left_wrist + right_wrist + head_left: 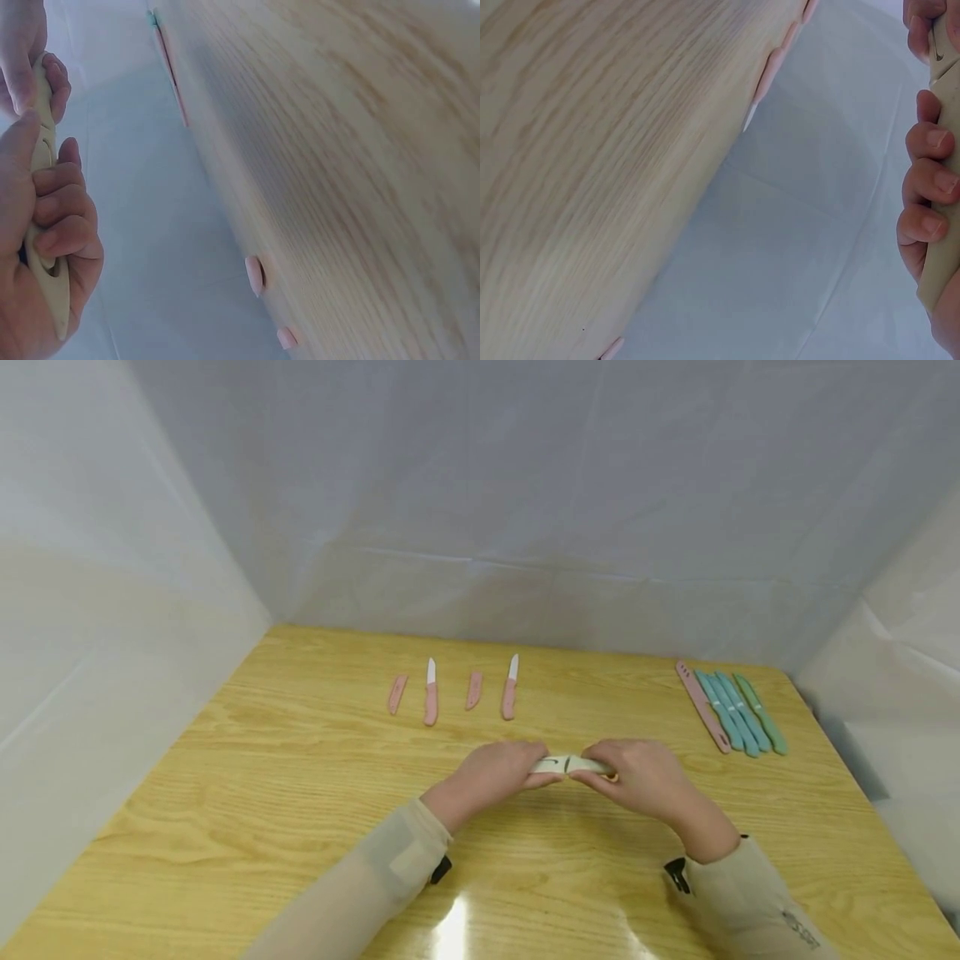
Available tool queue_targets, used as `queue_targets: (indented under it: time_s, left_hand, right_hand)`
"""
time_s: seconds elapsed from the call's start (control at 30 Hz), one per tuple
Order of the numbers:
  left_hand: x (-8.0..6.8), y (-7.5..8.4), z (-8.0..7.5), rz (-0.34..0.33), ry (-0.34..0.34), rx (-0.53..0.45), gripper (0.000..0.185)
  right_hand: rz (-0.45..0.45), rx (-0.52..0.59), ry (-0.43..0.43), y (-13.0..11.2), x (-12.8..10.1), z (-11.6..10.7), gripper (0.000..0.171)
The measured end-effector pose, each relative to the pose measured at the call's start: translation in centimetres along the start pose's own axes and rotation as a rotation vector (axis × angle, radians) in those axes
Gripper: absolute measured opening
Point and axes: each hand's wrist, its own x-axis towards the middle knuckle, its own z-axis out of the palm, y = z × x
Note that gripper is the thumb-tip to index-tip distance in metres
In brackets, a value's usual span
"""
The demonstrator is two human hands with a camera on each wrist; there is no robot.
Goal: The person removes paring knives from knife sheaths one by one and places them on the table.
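A cream knife in its cover (572, 766) is held just above the wooden table (300, 793), near the middle; one end is wrapped by the curled fingers of the left hand (495, 774); the other end is gripped by the right hand (637, 777); two pink knives (431, 695) and two pink covers (397, 693) are laid farther back; a row of pink and teal knives (738, 714) is laid at the right.

The person wears pale beige long sleeves (390, 868), each with a small black clip at the cuff; both hands are bare.
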Motion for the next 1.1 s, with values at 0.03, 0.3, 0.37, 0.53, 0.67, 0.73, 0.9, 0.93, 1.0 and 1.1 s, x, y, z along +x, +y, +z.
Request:
queue_targets:
  time_s: [0.03, 0.3, 0.37, 0.53, 0.67, 0.73, 0.9, 0.93, 1.0, 1.1]
  left_hand:
    - [0.01, -0.02, 0.01, 0.002, 0.0, -0.002, 0.031]
    - [-0.02, 0.02, -0.12, 0.004, -0.004, -0.005, 0.03]
    - [0.0, 0.03, -0.13, 0.005, -0.003, -0.005, 0.03]
    - [0.04, 0.06, -0.03, 0.017, 0.007, -0.001, 0.028]
    - [0.08, 0.09, 0.08, 0.018, 0.006, -0.005, 0.028]
    - [0.11, 0.11, 0.1, 0.015, 0.001, -0.012, 0.028]
    - [0.19, 0.16, 0.09, 0.011, -0.003, -0.019, 0.028]
    - [0.21, 0.17, 0.07, 0.009, -0.004, -0.018, 0.028]
    - [0.25, 0.19, 0.1, 0.004, -0.006, -0.019, 0.028]
    - [0.32, 0.29, 0.11, -0.005, -0.007, -0.013, 0.03]
  right_hand:
    - [0.0, -0.002, -0.002, -0.01, -0.01, 0.0, 0.028]
    - [0.009, -0.002, -0.014, 0.0, -0.01, 0.02, 0.029]
    - [0.005, 0.001, -0.007, 0.05, -0.03, 0.04, 0.031]
    - [-0.012, 0.008, 0.018, 0.19, -0.15, 0.16, 0.039]
    - [-0.016, 0.007, 0.022, 0.21, -0.23, 0.16, 0.04]
    - [-0.016, 0.008, 0.021, 0.2, -0.24, 0.11, 0.038]
    - [-0.017, 0.013, 0.023, 0.22, -0.24, -0.02, 0.038]
    - [-0.02, 0.015, 0.026, 0.24, -0.24, -0.05, 0.039]
    - [-0.026, 0.016, 0.032, 0.29, -0.24, -0.09, 0.039]
    - [-0.032, 0.015, 0.041, 0.35, -0.29, -0.14, 0.039]
